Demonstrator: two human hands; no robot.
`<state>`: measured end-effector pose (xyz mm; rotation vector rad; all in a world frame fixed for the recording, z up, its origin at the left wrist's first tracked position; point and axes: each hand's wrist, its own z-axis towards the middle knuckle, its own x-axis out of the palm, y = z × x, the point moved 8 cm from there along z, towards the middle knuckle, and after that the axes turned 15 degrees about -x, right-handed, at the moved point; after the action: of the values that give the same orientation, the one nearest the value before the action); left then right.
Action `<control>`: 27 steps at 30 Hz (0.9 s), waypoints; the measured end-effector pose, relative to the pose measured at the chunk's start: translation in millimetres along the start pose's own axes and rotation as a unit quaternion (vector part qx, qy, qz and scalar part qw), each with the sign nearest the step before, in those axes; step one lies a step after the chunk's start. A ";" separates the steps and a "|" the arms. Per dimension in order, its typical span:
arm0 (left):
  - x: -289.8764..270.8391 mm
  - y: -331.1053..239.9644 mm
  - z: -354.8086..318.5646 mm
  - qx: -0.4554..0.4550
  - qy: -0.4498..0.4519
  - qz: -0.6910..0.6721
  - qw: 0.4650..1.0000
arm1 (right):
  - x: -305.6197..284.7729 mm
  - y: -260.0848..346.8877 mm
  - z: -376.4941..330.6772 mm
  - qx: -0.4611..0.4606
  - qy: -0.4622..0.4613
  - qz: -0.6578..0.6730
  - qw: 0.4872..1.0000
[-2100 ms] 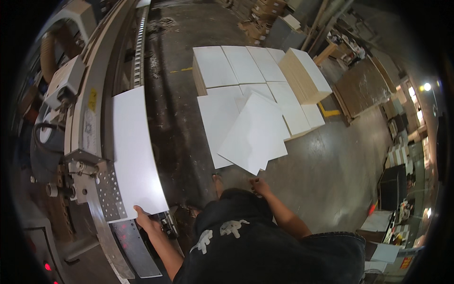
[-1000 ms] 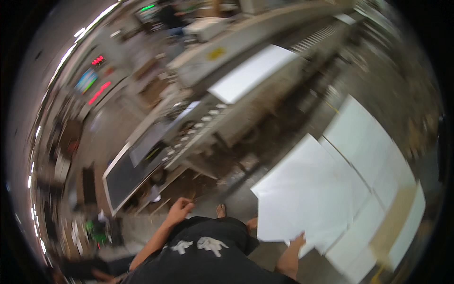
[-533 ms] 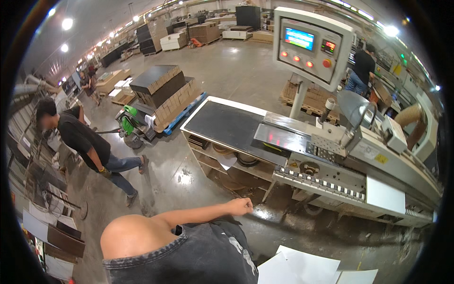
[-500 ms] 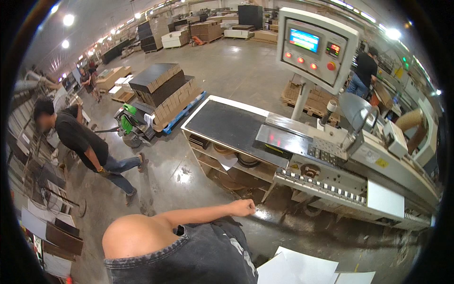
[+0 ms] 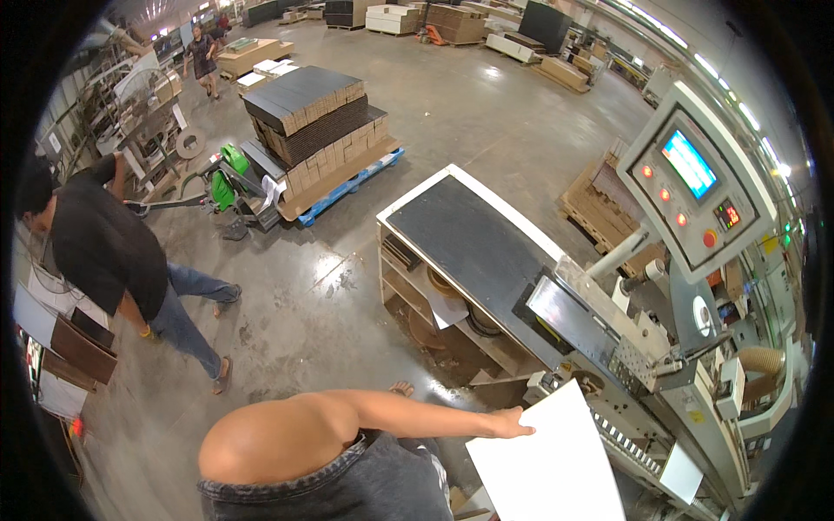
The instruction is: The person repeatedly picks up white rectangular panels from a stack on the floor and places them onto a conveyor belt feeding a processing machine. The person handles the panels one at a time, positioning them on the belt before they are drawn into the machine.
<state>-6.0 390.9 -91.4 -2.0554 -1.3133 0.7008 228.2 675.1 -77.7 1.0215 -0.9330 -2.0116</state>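
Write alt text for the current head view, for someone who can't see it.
Low in view, the person's left hand holds a white panel by its edge. At right are a machine and a lit control box, with a dark-topped table in the middle. At left, a co-worker is near a pallet truck and stacked boards.

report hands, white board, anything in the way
Left hand grips flat white rectangular board by edge; right hand not visible. Black-shirted co-worker at left, apart from board.

Head-worn fisheye, close above wearer's shoulder [image 5: 269,443], facing down across floor [image 5: 295,347]
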 end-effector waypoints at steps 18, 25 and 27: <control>-411.7 84.2 13.3 -0.089 -0.471 -0.138 0.866 | 349.4 -73.2 129.6 0.432 0.008 0.371 0.822; -445.8 49.9 54.6 -0.082 -0.394 -0.137 0.905 | 386.2 -80.6 186.4 0.443 -0.014 0.255 0.859; -457.2 42.9 70.7 -0.083 -0.375 -0.126 0.914 | 392.6 -87.2 196.5 0.441 -0.026 0.240 0.865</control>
<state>-200.0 -30.4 -118.6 -1.7322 -2.0730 1.3743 -140.4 456.3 -206.8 1.0225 -2.0028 -1.1655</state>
